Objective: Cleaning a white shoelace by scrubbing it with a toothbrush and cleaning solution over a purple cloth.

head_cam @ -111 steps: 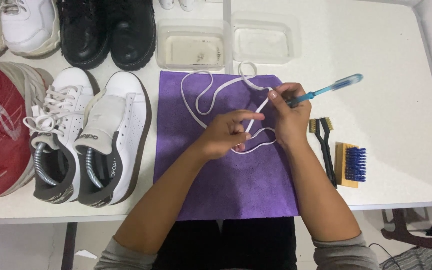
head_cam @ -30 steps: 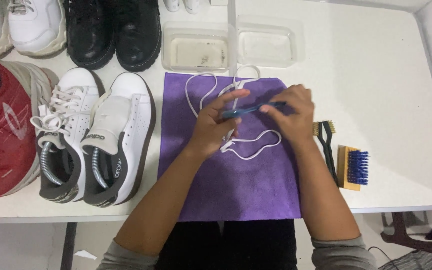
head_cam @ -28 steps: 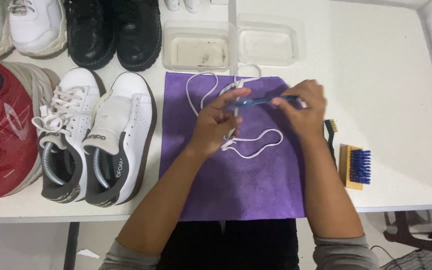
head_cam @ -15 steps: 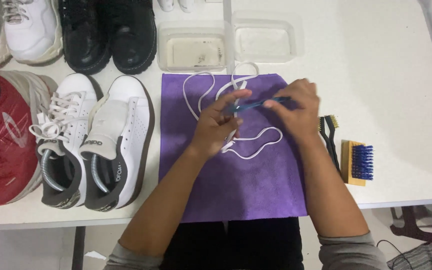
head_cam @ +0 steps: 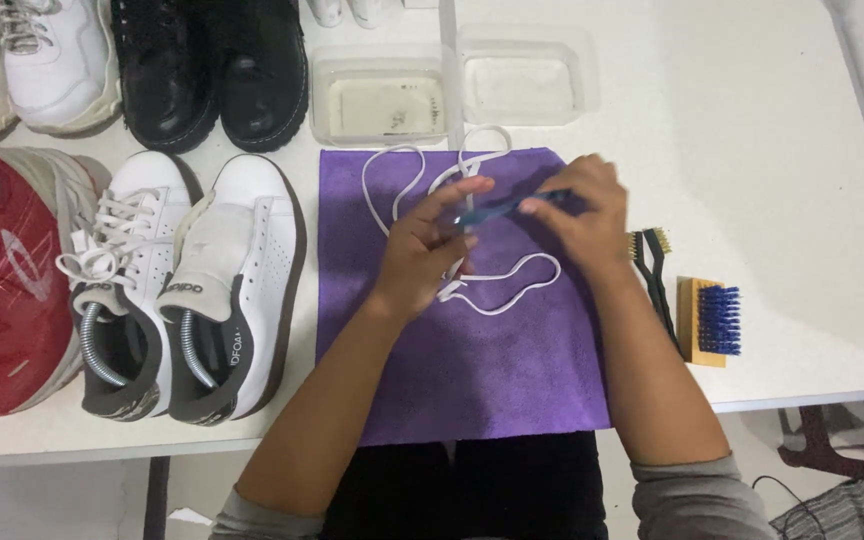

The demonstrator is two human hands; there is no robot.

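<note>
— What were your hands doing at that moment?

— Your left hand (head_cam: 422, 255) was pinching the white shoelace (head_cam: 497, 290) over the purple cloth (head_cam: 472, 370), fingers curled around a stretch of it. Your right hand (head_cam: 582, 215) gripped the blue toothbrush (head_cam: 497, 210), which lay nearly level between both hands, its head toward your left fingers.

— Was the brush touching the lace?

— It looked that way, but your fingers covered the bristles, so I could not tell for certain.

— And where did the lace lie?

— You had it spread on the cloth: loops ran up toward the far edge, and another loop trailed out below your right hand. One loop reached just past the cloth's top edge, near the two clear plastic trays (head_cam: 382, 100).

— What else was around you?

— On the white table (head_cam: 782, 150), to your right, a small wire brush (head_cam: 652, 275) lay just beside a wooden block brush with blue bristles (head_cam: 709, 322). To your left stood a pair of white sneakers (head_cam: 187, 290), one laced, the other without its lace. Beyond them sat a red shoe (head_cam: 7, 290), black shoes (head_cam: 212, 65) and more white ones (head_cam: 37, 55).
</note>
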